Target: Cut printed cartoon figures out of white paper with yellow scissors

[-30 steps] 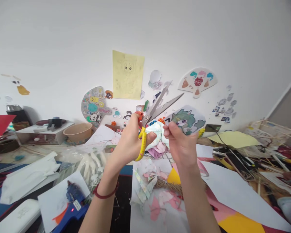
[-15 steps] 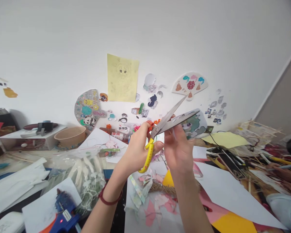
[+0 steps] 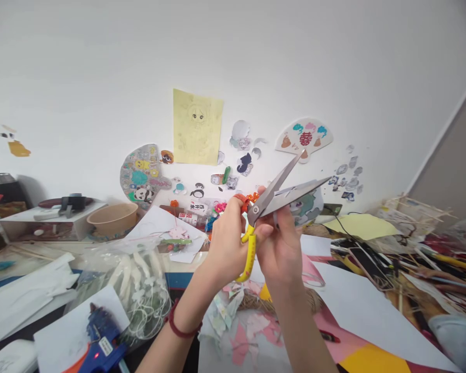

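My left hand (image 3: 230, 239), a dark red band on its wrist, is closed around the handles of a pair of scissors (image 3: 255, 210). One handle is yellow and the other, orange-red, is partly covered by my fingers. The blades stand apart and point up and to the right. Between thumb and fingers, my right hand (image 3: 281, 251) grips a paper cutout (image 3: 307, 208) printed with a green-haired cartoon figure. The lower blade crosses in front of the cutout; whether paper lies between the blades I cannot tell.
Pink paper scraps (image 3: 241, 339) and a twine wreath (image 3: 314, 300) lie under my hands. At lower left is a blue glue gun (image 3: 104, 336) with a red light, beside a plastic bag (image 3: 140, 280). White paper (image 3: 365, 300) and a phone (image 3: 367, 264) lie right; another person's hand (image 3: 446, 290) is at the far right.
The scissors and my left hand have shifted right and slightly down, and the lower blade reaches further across the cutout. My right hand and the cutout have moved slightly left.
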`<state>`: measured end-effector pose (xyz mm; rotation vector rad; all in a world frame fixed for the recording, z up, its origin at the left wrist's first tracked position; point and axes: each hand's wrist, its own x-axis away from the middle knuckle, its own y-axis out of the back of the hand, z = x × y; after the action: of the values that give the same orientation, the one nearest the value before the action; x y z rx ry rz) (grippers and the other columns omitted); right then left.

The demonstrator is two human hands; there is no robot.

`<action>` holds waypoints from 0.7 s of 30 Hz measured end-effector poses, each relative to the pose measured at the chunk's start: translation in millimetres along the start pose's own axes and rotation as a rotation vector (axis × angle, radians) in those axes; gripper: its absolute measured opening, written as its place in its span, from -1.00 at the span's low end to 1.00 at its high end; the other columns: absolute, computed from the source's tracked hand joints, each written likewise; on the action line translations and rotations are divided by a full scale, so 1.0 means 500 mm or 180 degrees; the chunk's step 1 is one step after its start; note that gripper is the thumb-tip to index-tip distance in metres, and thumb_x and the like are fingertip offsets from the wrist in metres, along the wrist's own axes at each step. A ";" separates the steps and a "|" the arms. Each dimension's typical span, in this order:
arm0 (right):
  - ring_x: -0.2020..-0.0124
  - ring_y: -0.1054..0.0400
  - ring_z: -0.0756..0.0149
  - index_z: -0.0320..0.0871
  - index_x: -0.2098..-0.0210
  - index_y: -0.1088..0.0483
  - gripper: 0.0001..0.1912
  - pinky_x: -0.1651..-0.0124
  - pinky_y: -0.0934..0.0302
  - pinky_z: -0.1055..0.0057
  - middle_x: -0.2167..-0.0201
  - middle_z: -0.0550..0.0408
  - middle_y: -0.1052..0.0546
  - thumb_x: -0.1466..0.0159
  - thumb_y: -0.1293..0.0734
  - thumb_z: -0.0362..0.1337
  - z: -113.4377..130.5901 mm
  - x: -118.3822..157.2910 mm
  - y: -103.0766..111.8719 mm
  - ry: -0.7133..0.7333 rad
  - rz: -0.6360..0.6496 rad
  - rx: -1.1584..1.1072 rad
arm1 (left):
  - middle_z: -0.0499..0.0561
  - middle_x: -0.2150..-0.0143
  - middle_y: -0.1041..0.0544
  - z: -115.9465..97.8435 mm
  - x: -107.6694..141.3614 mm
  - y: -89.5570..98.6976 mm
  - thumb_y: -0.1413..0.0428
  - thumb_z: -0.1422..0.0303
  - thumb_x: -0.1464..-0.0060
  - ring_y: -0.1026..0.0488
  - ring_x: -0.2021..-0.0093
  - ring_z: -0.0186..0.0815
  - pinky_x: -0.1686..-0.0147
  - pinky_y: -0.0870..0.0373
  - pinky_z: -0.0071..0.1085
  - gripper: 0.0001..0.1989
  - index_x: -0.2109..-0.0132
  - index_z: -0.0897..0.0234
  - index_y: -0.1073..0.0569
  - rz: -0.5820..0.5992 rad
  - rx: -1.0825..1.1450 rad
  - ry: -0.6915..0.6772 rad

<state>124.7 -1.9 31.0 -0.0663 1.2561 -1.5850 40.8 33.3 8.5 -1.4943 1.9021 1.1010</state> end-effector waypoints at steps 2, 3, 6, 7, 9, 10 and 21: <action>0.12 -0.56 0.34 -0.02 0.14 -0.53 -0.62 -0.10 -0.43 0.35 0.09 0.15 -0.65 -0.04 -0.54 -0.16 -0.002 0.002 0.000 -0.0026 -0.0007 -0.0025 | -0.11 0.37 -0.30 -0.002 0.001 0.000 -0.04 0.02 -0.22 -0.20 0.44 -0.33 0.38 -0.14 -0.35 -0.65 0.09 0.19 -0.23 0.0005 0.0005 0.0021; 0.11 -0.56 0.34 -0.02 0.12 -0.52 -0.60 -0.10 -0.43 0.35 0.08 0.16 -0.65 -0.05 -0.54 -0.16 -0.003 0.002 0.000 -0.0048 -0.0009 -0.0039 | -0.12 0.37 -0.30 -0.003 0.001 0.000 -0.04 0.03 -0.22 -0.19 0.44 -0.33 0.39 -0.13 -0.35 -0.65 0.09 0.19 -0.22 0.0012 0.0014 0.0027; 0.10 -0.57 0.34 0.01 0.06 -0.51 -0.57 -0.09 -0.44 0.36 0.08 0.17 -0.66 -0.07 -0.53 -0.15 -0.005 0.002 0.002 -0.0070 0.0034 -0.0056 | -0.11 0.36 -0.30 -0.005 0.002 0.001 -0.02 0.04 -0.23 -0.19 0.44 -0.34 0.39 -0.12 -0.36 -0.67 0.10 0.19 -0.21 0.0026 0.0012 0.0052; 0.10 -0.57 0.35 0.01 0.05 -0.51 -0.57 -0.08 -0.44 0.37 0.08 0.17 -0.66 -0.08 -0.52 -0.15 -0.006 0.002 0.003 -0.0061 0.0057 -0.0057 | -0.11 0.36 -0.30 -0.005 0.002 0.001 -0.02 0.05 -0.23 -0.19 0.43 -0.33 0.39 -0.12 -0.36 -0.68 0.11 0.19 -0.20 0.0024 -0.0001 0.0057; 0.10 -0.58 0.35 0.02 0.05 -0.51 -0.60 -0.07 -0.45 0.38 0.08 0.19 -0.67 -0.11 -0.51 -0.16 -0.007 0.001 0.005 -0.0031 0.0095 -0.0063 | -0.12 0.37 -0.29 -0.006 0.002 0.000 -0.02 0.05 -0.24 -0.18 0.43 -0.33 0.39 -0.11 -0.36 -0.69 0.14 0.18 -0.19 0.0028 -0.0031 0.0071; 0.10 -0.58 0.36 0.03 0.05 -0.51 -0.61 -0.07 -0.45 0.39 0.09 0.20 -0.67 -0.11 -0.50 -0.16 -0.008 0.001 0.006 -0.0016 0.0101 -0.0077 | -0.12 0.37 -0.28 -0.006 0.002 0.000 -0.02 0.06 -0.24 -0.18 0.43 -0.33 0.40 -0.11 -0.36 -0.69 0.14 0.18 -0.19 0.0034 -0.0044 0.0077; 0.19 -0.59 0.45 0.03 0.16 -0.56 -0.70 0.01 -0.47 0.53 0.16 0.25 -0.69 -0.09 -0.52 -0.21 -0.005 0.006 -0.001 -0.0184 0.0015 -0.0385 | -0.14 0.40 -0.27 -0.005 0.006 0.000 0.00 0.04 -0.26 -0.18 0.45 -0.31 0.43 -0.07 -0.36 -0.70 0.12 0.15 -0.17 0.0074 -0.0216 0.0115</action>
<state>121.8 -2.4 28.7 -0.1843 1.3050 -1.4919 40.3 29.7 7.6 -1.5421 1.9288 1.1673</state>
